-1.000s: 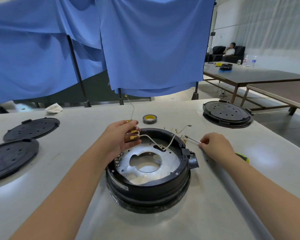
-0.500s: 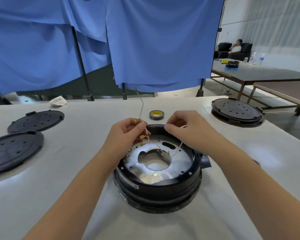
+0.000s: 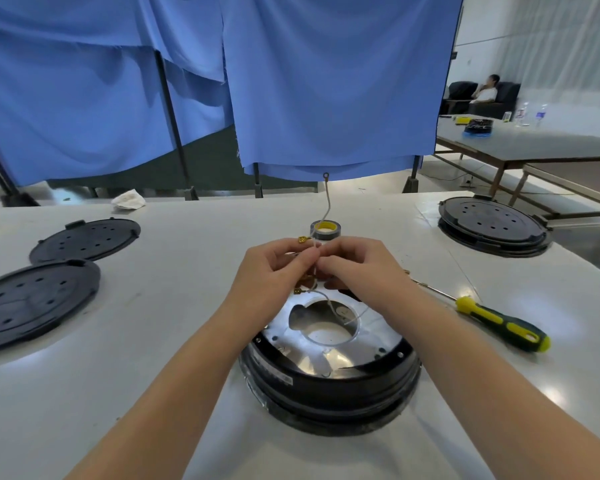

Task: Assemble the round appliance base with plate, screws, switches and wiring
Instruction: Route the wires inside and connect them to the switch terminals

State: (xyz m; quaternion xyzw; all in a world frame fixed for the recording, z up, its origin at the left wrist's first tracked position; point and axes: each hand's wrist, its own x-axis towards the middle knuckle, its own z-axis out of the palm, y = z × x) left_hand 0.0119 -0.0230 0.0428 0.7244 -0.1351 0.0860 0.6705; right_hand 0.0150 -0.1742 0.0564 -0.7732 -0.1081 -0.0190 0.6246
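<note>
The round black appliance base point(image 3: 329, 386) sits on the white table in front of me, with a silver metal plate point(image 3: 312, 358) seated inside it. Thin white wires point(image 3: 328, 206) with brass terminals rise from the base's far side; one stands up with a ring terminal at its tip. My left hand point(image 3: 274, 271) and my right hand point(image 3: 354, 265) meet above the base's far rim, and both pinch the wires between fingertips. More wire loops down into the plate's central opening. The base's far rim is hidden behind my hands.
A green and yellow screwdriver point(image 3: 499, 322) lies right of the base. A tape roll point(image 3: 325, 230) stands just beyond my hands. Two black perforated covers point(image 3: 32, 299) lie at the left, another round base point(image 3: 492, 225) at the far right. A crumpled white cloth point(image 3: 129, 200) rests at the table's back edge.
My right hand left the screwdriver on the table, moved left over the base and joined the left hand on the wires. The upright wire now stands further right.
</note>
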